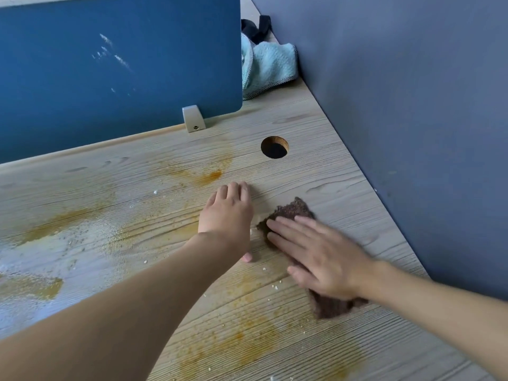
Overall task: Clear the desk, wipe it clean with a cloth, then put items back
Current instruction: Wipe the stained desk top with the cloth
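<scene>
A brown cloth [295, 210] lies flat on the light wooden desk [343, 185], right of centre. My right hand [319, 254] presses down on it with straight, spread fingers. My left hand [228, 213] rests palm down on the bare desk just left of the cloth, fingers slightly bent and holding nothing. Orange-yellow stains [209, 177] and pale crumbs [90, 235] are spread over the desk, mostly to the left and near the front.
A blue divider panel [118, 64] stands along the desk's back edge on a grey bracket [193, 118]. A round cable hole [275, 147] is behind my hands. A light blue towel [270, 66] lies in the far corner. A grey wall [412, 105] runs along the right.
</scene>
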Demonstrator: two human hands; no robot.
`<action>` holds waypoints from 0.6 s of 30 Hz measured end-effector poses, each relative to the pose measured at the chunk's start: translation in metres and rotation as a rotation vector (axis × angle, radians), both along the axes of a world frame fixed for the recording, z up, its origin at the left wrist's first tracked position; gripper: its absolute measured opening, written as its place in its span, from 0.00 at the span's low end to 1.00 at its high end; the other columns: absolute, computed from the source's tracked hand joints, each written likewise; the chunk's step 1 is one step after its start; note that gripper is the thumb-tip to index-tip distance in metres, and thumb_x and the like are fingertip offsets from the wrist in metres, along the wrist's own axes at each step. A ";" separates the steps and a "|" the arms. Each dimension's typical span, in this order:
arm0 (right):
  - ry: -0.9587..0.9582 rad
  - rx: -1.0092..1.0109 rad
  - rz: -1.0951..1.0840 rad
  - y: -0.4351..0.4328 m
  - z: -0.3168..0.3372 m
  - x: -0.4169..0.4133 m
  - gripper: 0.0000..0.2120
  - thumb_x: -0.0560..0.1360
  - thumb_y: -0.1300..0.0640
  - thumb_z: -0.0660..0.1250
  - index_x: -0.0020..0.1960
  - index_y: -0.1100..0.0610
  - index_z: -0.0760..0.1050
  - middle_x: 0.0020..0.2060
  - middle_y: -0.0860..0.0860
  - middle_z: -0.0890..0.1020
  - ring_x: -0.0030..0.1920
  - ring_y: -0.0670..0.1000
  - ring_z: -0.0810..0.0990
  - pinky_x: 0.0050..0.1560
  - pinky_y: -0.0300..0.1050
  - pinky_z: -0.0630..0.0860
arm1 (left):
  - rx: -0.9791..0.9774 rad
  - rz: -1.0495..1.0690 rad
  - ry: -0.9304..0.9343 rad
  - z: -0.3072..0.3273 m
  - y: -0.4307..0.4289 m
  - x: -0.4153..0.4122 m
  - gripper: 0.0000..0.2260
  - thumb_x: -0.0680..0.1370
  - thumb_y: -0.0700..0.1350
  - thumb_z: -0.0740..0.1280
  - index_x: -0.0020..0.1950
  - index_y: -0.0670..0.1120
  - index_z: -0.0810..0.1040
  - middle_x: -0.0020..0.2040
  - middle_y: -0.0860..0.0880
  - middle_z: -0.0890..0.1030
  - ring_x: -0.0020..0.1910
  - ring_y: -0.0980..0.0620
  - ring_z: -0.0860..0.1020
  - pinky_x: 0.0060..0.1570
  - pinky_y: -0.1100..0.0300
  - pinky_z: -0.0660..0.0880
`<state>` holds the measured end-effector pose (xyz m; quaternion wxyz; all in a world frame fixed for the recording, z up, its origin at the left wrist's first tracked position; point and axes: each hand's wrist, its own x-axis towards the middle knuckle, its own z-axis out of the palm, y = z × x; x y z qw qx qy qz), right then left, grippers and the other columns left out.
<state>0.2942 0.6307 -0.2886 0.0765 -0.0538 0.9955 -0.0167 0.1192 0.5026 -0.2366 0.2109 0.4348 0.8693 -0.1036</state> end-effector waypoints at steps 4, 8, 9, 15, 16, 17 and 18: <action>0.083 0.059 -0.488 0.061 -0.006 -0.030 0.31 0.82 0.41 0.41 0.81 0.55 0.51 0.81 0.50 0.52 0.80 0.48 0.49 0.79 0.47 0.43 | -0.002 -0.005 -0.010 0.000 -0.002 0.000 0.63 0.60 0.56 0.82 0.80 0.41 0.44 0.75 0.44 0.59 0.76 0.44 0.57 0.76 0.52 0.56; 0.135 0.060 -0.678 0.027 -0.015 -0.025 0.33 0.82 0.41 0.37 0.81 0.59 0.52 0.80 0.54 0.52 0.80 0.50 0.48 0.79 0.52 0.48 | 0.003 -0.001 -0.020 -0.001 -0.003 -0.001 0.63 0.59 0.56 0.82 0.80 0.41 0.45 0.75 0.44 0.59 0.76 0.44 0.57 0.75 0.52 0.57; 0.122 0.050 -0.575 0.004 -0.013 -0.013 0.32 0.83 0.41 0.37 0.81 0.58 0.51 0.80 0.54 0.50 0.80 0.50 0.46 0.79 0.54 0.49 | 0.010 -0.001 -0.014 -0.001 -0.003 -0.002 0.62 0.60 0.56 0.82 0.80 0.41 0.45 0.74 0.44 0.59 0.76 0.44 0.57 0.75 0.52 0.57; 0.000 -0.009 -0.125 -0.016 -0.002 0.028 0.30 0.84 0.42 0.47 0.81 0.54 0.50 0.81 0.50 0.49 0.80 0.48 0.45 0.79 0.50 0.47 | 0.022 -0.025 -0.011 0.001 -0.004 -0.002 0.62 0.60 0.57 0.81 0.80 0.40 0.45 0.75 0.43 0.59 0.76 0.44 0.57 0.76 0.52 0.55; 0.011 0.005 -0.223 -0.001 -0.004 0.020 0.29 0.84 0.42 0.45 0.81 0.53 0.49 0.81 0.50 0.49 0.80 0.47 0.45 0.79 0.51 0.47 | 0.027 -0.038 -0.006 0.001 -0.005 -0.002 0.62 0.61 0.58 0.81 0.80 0.40 0.44 0.76 0.43 0.59 0.77 0.43 0.57 0.77 0.51 0.54; 0.045 0.027 -0.375 0.014 -0.005 0.010 0.29 0.84 0.41 0.42 0.81 0.53 0.49 0.81 0.49 0.49 0.80 0.47 0.45 0.79 0.52 0.48 | 0.030 -0.057 0.001 0.002 -0.008 0.000 0.62 0.62 0.59 0.80 0.80 0.39 0.43 0.76 0.42 0.58 0.77 0.43 0.56 0.78 0.50 0.52; 0.076 0.049 -0.544 0.027 -0.005 0.003 0.30 0.83 0.41 0.39 0.81 0.53 0.49 0.81 0.50 0.50 0.80 0.47 0.46 0.79 0.52 0.48 | 0.034 -0.081 0.013 0.003 -0.012 0.001 0.62 0.63 0.61 0.78 0.80 0.39 0.41 0.77 0.42 0.56 0.78 0.43 0.54 0.78 0.49 0.51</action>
